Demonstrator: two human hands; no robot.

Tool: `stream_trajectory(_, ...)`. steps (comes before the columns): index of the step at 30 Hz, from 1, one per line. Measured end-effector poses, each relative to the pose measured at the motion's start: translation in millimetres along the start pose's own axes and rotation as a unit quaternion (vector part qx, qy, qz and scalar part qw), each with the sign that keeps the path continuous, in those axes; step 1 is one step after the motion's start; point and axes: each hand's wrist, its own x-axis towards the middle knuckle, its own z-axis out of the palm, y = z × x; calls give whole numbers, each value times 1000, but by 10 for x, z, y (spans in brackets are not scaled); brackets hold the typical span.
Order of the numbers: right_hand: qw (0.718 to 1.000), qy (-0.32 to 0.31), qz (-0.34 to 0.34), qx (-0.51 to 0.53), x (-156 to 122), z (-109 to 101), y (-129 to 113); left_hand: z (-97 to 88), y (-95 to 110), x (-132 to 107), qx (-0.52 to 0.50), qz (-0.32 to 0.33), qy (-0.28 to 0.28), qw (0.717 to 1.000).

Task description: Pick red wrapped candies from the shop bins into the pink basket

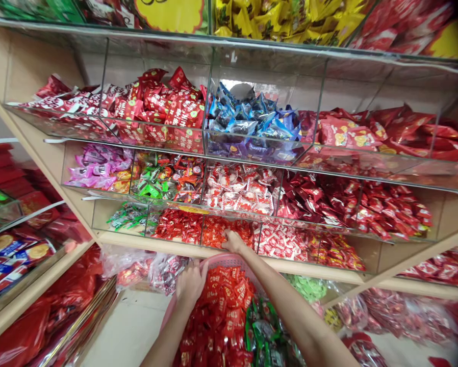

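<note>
A pink plastic basket (213,260), full of wrapped candies, stands close below the shelf edge. Orange-red candies (227,290) fill most of it, with green-wrapped candies (265,329) at the right. My left hand (191,281) is closed over the basket's left rim. My right hand (233,241) reaches past the far rim to the lowest shelf row, at the front of a bin of orange-red candies (217,229). Its fingers are curled, and what lies in them is too small to make out.
Clear dividers (203,229) split the shelves into bins of red, white, blue, purple and green packets. A wooden shelf edge (290,266) runs between basket and bins. Bagged candies (168,270) lie below it. Red packaging (26,311) lies at left.
</note>
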Motion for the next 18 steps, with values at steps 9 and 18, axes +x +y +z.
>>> stream_trajectory(9,988,75,-52,125,-147,-188,26,-53,5,3,-17,-5,-19,1000)
stream_trajectory(18,980,28,-173,90,-1151,-252,-3,4,-17,23,-27,-2,-10,1000)
